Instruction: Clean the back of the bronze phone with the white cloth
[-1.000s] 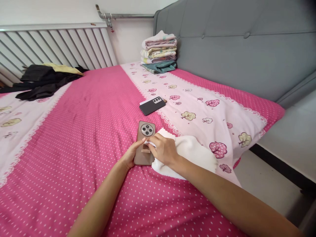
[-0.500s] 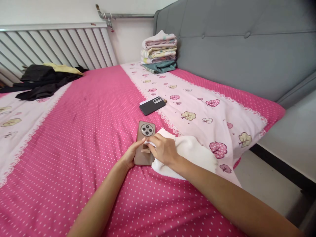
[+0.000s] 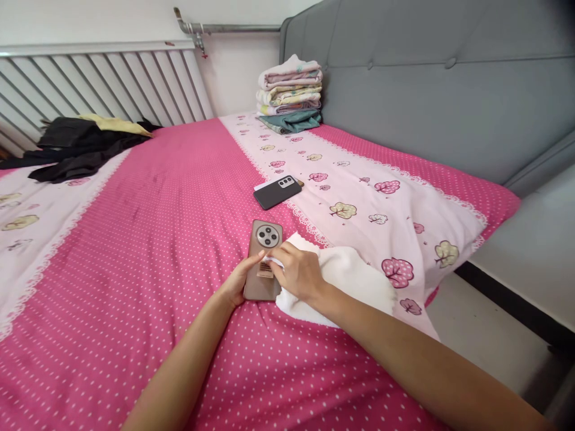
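A brown phone (image 3: 264, 250) with a round camera ring lies face down on the pink dotted bed sheet (image 3: 148, 239). My left hand (image 3: 238, 280) grips its lower left edge, thumb on its back. My right hand (image 3: 297, 270) is closed on a white cloth (image 3: 354, 275) and presses a corner of it against the phone's back, next to a small label. The rest of the cloth trails right across the sheet.
A black phone (image 3: 277, 191) lies on a white card further up the bed. Folded linens (image 3: 290, 94) are stacked by the grey padded headboard (image 3: 426, 90). Dark clothes (image 3: 76, 146) lie at the far left by the white radiator. The bed edge drops to the floor at right.
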A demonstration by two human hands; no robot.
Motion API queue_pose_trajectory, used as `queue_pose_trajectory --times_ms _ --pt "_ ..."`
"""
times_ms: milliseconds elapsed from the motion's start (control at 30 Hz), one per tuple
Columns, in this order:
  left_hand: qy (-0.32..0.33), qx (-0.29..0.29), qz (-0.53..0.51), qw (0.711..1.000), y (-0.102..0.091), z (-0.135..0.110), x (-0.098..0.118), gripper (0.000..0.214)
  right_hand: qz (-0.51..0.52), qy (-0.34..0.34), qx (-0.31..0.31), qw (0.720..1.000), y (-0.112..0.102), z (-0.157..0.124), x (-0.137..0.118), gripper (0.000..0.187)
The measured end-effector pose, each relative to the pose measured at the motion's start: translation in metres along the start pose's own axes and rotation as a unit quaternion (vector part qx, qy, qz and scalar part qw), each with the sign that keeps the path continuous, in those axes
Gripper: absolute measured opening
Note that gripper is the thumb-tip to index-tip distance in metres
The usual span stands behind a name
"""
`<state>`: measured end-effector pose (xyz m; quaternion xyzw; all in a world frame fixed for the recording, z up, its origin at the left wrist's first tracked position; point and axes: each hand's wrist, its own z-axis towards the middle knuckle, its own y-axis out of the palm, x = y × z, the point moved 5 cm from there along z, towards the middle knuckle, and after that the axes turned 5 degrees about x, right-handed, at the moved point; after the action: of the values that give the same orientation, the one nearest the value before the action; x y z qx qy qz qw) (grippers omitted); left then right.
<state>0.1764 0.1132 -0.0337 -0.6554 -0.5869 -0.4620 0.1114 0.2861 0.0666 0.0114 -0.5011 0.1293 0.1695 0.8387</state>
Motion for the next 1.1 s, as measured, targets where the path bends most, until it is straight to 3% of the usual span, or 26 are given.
queue_pose_trajectory --times_ms 1100 --pt "-0.001 0.007 0.002 1.000 0.0011 -0.0019 0.0009 0.021 -0.005 0.004 -0.015 1.000 -0.0009 0.0003 -0.0007 0.023"
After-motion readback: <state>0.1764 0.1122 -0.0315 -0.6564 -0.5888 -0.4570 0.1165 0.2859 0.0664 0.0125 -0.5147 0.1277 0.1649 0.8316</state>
